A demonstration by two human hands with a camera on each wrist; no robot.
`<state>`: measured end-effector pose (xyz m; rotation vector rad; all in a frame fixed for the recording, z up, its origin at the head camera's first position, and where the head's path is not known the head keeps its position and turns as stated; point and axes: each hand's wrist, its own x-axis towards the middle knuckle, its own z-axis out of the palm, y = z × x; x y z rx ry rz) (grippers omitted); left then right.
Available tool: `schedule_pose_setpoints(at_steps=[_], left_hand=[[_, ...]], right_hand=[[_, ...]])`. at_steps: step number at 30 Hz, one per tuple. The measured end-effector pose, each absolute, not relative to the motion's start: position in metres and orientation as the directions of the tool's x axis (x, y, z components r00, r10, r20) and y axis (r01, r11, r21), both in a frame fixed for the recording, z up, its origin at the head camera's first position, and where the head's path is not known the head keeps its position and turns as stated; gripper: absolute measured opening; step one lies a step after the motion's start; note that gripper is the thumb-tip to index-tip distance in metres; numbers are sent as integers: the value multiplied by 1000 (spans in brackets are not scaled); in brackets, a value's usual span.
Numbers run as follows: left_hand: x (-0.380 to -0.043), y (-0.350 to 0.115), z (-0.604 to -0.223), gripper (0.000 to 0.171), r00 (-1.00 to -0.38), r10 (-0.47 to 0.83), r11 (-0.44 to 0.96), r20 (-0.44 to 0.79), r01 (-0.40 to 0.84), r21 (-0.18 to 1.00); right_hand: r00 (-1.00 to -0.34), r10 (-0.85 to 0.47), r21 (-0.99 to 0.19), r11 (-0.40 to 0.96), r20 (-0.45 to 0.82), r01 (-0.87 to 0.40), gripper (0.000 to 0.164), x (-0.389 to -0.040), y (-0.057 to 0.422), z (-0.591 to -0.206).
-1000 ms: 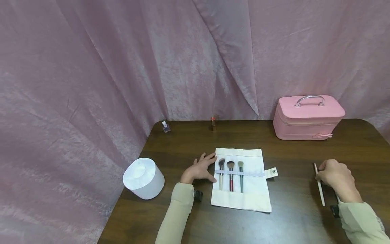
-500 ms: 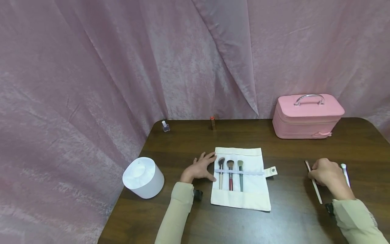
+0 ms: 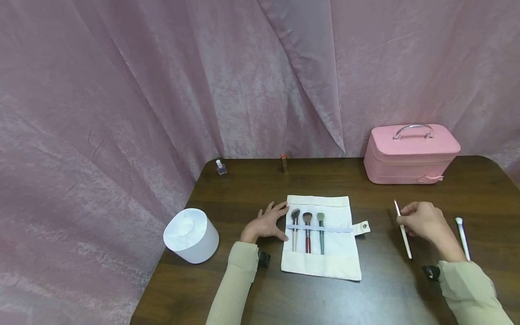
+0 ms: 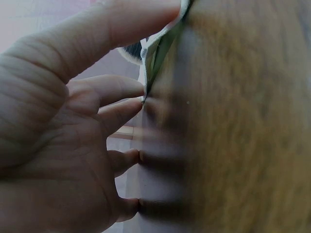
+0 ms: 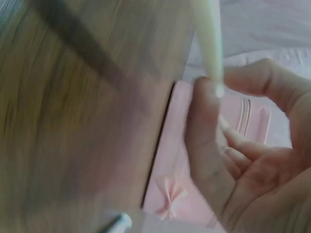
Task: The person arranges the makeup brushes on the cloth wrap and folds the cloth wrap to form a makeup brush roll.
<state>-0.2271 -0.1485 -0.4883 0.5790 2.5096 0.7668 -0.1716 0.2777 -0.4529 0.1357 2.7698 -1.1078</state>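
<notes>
My right hand [image 3: 424, 221] pinches a slim white makeup brush [image 3: 405, 241] between thumb and fingertips, raised over the wood in the right wrist view, with its shadow on the table. My left hand [image 3: 266, 225] lies with fingers spread at the left edge of a white cloth brush roll [image 3: 339, 248]; thumb and fingertips touch that edge in the left wrist view. Under the roll's elastic band lie an angled dark brush [image 3: 295, 219], a red-handled brush [image 3: 308, 243] and a green brush [image 3: 322, 239]. Another white-tipped brush [image 3: 462, 237] lies beside my right wrist.
A pink vanity case [image 3: 410, 169] with a metal handle stands at the back right. Along the back edge are a lipstick [image 3: 284, 164] and a nail polish bottle [image 3: 221, 169]. A white rounded container [image 3: 199, 243] sits at the left edge, and pink curtains [image 3: 252, 90] hang behind.
My right hand has moved left and slightly away from me with the white brush, uncovering the other brush beside the wrist. My left hand has stayed at the roll.
</notes>
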Motion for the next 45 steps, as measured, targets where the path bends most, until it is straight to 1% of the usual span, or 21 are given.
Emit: schedule_pose_setpoints(at_steps=[5,9,12,19,27,33,39,43,45], left_hand=[[-229,-150,-489,96,-810,506,762,-295,260,593],[-229,-151,-489,96,-807,509,763,-300,262,591],[-229,-151,-490,96,-801,519,755,-298,267,598],[-228,-148,-492,96,-802,516,758,-301,265,595],[-229,-148,-491,96,-804,514,761,-298,268,591],[-229,-150,-490,96,-804,518,755,-291,270,598],[-229,-149,-492,96,-800,520,757,-299,271,594],[-229,-149,-493,96,-802,515,763,-303,268,588],[-230,-148,-492,96,-805,513,762,-297,268,589]], right_hand=[[-993,55,-824,554,-108,120,34,-178,268,-456],[-991,113,-894,435,-66,108,33,-184,261,-457],[-989,142,-925,368,-40,90,30,-188,256,-456],[-984,180,-978,206,0,38,17,-199,241,-459],[-972,235,-999,-36,15,-25,15,-204,225,-458],[-969,248,-997,-73,14,-33,14,-210,213,-456],[-965,263,-991,-137,-26,-10,9,-210,198,-453],[-960,280,-989,-142,-11,-30,7,-210,187,-449],[-959,284,-995,-92,10,-37,5,-210,182,-448]])
